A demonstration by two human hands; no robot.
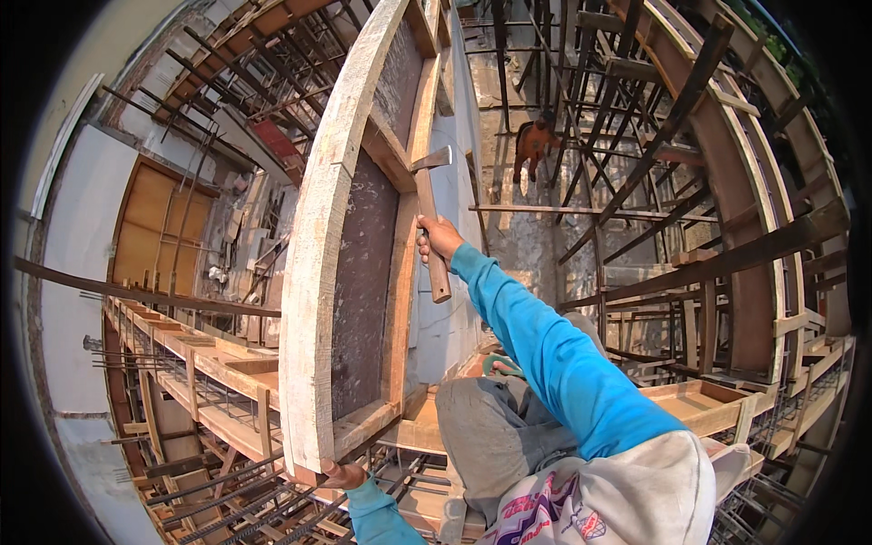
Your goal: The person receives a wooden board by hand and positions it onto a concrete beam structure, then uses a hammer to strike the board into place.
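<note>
Pale shirt cloth (649,481) sits closest to my camera, with a blue right sleeve (545,345) reaching past it. I see the right hand's (442,238) fingers wrapped around a hatchet's (426,193) handle, head beyond the grip, long axis roughly along the wood-framed panel's (363,282) right rail; contact there I can't tell. The left hand (343,474), well apart from the hatchet, is at the panel's near end, how tightly its fingers close hidden from me.

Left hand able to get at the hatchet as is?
Probably not without shifting: the left hand is down at the lower corner of the framed panel, and the hatchet is above, in the right hand. Its handle end sticks out free.
</note>
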